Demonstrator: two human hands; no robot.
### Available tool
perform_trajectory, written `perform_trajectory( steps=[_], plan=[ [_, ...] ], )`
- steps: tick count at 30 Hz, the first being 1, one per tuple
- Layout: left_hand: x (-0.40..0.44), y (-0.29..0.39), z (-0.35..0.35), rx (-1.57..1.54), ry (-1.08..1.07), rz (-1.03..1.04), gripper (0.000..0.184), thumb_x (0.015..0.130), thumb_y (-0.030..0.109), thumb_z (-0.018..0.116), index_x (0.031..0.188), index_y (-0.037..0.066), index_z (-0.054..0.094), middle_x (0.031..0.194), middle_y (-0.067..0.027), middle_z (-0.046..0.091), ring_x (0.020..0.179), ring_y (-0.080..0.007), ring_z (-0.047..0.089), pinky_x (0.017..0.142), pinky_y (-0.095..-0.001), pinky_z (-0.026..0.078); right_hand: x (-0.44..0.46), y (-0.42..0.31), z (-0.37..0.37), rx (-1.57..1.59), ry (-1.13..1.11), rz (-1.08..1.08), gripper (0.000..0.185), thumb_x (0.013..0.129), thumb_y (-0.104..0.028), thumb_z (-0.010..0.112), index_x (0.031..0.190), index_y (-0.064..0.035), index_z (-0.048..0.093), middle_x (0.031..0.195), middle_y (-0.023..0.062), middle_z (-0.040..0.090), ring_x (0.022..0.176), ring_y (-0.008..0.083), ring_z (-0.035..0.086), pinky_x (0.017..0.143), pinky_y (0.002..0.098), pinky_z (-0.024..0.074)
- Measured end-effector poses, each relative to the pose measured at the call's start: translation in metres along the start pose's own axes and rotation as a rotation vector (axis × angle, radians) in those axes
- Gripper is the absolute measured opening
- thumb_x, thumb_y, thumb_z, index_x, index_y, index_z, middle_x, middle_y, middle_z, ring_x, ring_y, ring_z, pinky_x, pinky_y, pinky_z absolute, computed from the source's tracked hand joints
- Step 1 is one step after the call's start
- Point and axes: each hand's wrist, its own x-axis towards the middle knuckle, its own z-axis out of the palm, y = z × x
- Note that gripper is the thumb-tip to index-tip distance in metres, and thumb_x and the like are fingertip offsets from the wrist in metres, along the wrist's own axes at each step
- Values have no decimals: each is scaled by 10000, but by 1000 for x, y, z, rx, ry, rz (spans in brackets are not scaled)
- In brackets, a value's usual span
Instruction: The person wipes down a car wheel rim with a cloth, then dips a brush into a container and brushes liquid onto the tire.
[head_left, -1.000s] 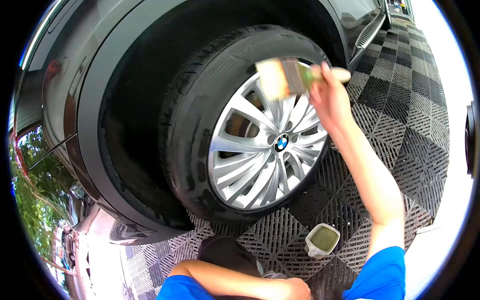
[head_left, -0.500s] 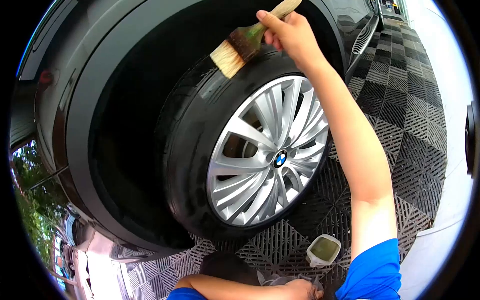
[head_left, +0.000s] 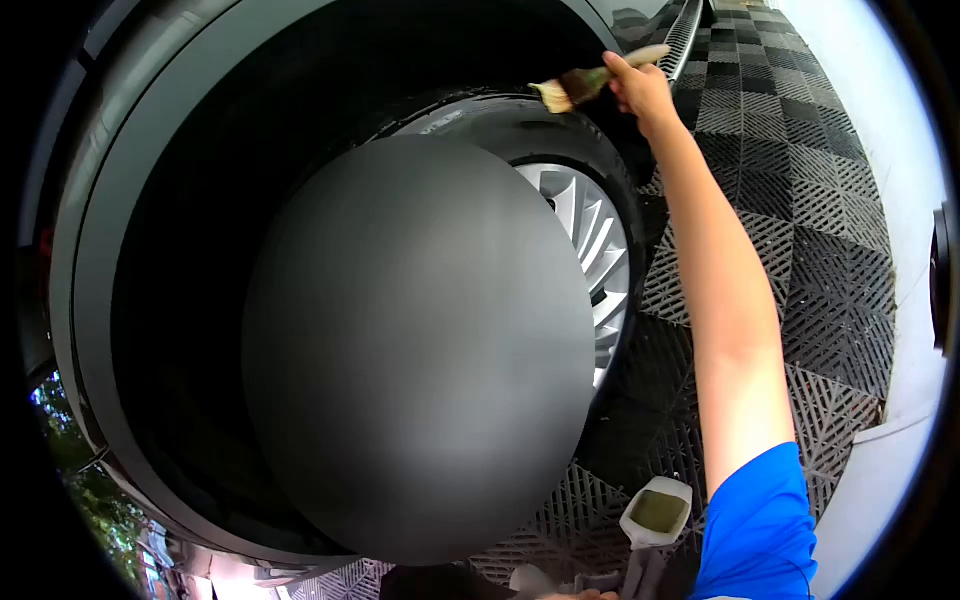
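Note:
My right hand (head_left: 642, 92) is closed around the handle of a paintbrush (head_left: 585, 85) with pale bristles and a dark ferrule. The bristles are over the upper part of a black tyre (head_left: 575, 140), near its top edge; whether they touch is unclear. Only part of the silver wheel rim (head_left: 600, 240) shows, because a large grey blurred round patch hides the middle of the view. Of my left hand (head_left: 590, 595), just a sliver appears at the bottom edge, its fingers hidden. A white container (head_left: 655, 541) of greenish liquid stands on the floor by my right elbow.
The dark wheel arch (head_left: 180, 200) and grey fender trim (head_left: 95, 250) of the car curve around the wheel. Black and grey grid floor tiles (head_left: 745, 180) run along the right, beside a white wall (head_left: 870, 130). The car's side sill (head_left: 683, 38) extends ahead.
My right hand and the brush have moved right and further along the tyre's top. The view has shifted, and the grey patch now covers most of the wheel. My left forearm has dropped mostly from view.

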Motion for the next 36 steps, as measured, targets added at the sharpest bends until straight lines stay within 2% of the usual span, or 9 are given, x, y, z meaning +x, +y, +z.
perform_trajectory(
  steps=[6, 11, 12, 17, 21, 24, 29, 32, 36],
  plan=[
    [-25, -57, -85, 141, 56, -382, 335, 800, 266, 534, 1040, 47, 615, 961, -165, 626, 820, -291, 634, 563, -376, 521, 10, 73, -46, 55, 97, 197, 356, 856, -328, 693, 661, -49, 589, 566, 13, 548, 463, 125, 480, 440, 278, 398],
    [-30, -59, -104, 153, 62, -478, 343, 794, 264, 535, 1048, 45, 608, 974, -161, 618, 820, -283, 630, 549, -365, 521, -4, 153, -92, -33, 296, 351, 320, 860, -286, 685, 708, -19, 593, 575, 44, 571, 462, 148, 507, 427, 304, 392],
    [-30, -54, -101, 145, 65, -466, 345, 792, 264, 535, 1049, 45, 606, 977, -160, 616, 820, -282, 629, 546, -363, 521, -15, 168, -99, -18, 353, 373, 337, 878, -298, 664, 669, -53, 564, 546, 15, 538, 416, 124, 455, 404, 277, 362],
    [-34, 10, -58, 56, 50, -325, 353, 786, 262, 536, 1057, 44, 600, 990, -156, 608, 819, -274, 624, 531, -353, 520, -74, 257, -133, 59, 548, 665, 346, 897, -289, 626, 659, -47, 561, 549, 29, 545, 423, 128, 467, 396, 274, 364],
    [-40, 76, -6, -55, -5, -201, 361, 781, 260, 537, 1063, 42, 594, 1000, -153, 602, 819, -267, 621, 520, -344, 520, -128, 296, -148, 145, 672, 774, 240, 927, -202, 585, 800, -1, 554, 596, 52, 561, 447, 141, 484, 413, 288, 400],
    [-40, 108, 24, -109, -39, -165, 366, 777, 258, 537, 1068, 42, 590, 1008, -150, 598, 818, -263, 618, 511, -338, 520, -163, 306, -151, 169, 783, 924, 219, 944, -179, 557, 853, 19, 527, 624, 65, 566, 469, 140, 497, 435, 286, 415],
    [-39, 126, 48, -109, -53, -115, 376, 771, 256, 538, 1075, 40, 583, 1021, -146, 590, 818, -255, 614, 496, -328, 519, -211, 323, -156, 170, 852, 1003, 190, 934, -153, 538, 933, 33, 505, 636, 81, 561, 483, 145, 516, 446, 288, 419],
    [-36, 124, 43, -60, 30, 32, 371, 756, 261, 537, 1004, -12, 586, 860, -136, 553, 714, -232, 569, 457, -283, 487, -237, 330, -159, 86, 912, 1011, 193, 906, -123, 563, 942, 64, 538, 641, 112, 584, 471, 165, 530, 424, 300, 421],
    [-37, 127, 45, -112, 50, 52, 322, 756, 257, 540, 952, 7, 595, 816, -108, 528, 724, -213, 554, 451, -273, 470, -276, 317, -151, -153, 965, 1107, 207, 871, -95, 594, 912, 108, 585, 604, 120, 609, 441, 179, 555, 403, 304, 449]
  ],
)
